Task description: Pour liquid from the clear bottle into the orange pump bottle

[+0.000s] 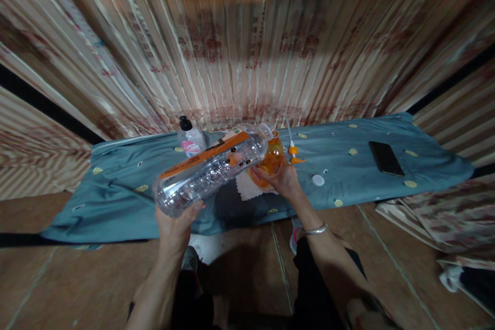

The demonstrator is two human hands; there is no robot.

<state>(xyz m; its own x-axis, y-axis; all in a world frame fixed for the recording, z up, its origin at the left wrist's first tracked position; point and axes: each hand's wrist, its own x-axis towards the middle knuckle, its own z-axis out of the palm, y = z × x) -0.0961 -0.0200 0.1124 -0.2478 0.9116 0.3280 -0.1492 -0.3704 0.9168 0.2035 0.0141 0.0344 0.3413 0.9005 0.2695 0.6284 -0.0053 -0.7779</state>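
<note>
Hands (175, 220) (287, 179) hold ribbed bottle (207, 172), amber bottle (274, 153).

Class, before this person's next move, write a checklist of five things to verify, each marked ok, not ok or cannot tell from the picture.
1. Large clear bottle held: ok; the left hand has it near its base, tilted with its mouth toward the other hand.
2. Amber bottle held: ok; the right hand is on it.
3. Orange pump off the amber bottle: ok; it lies on the blue-green cloth.
4. Bottle mouths lined up: cannot tell; they look close, but contact is unclear.
5. Phone away from the bottles: ok; it lies well to their right, likely safe from drips.
</note>
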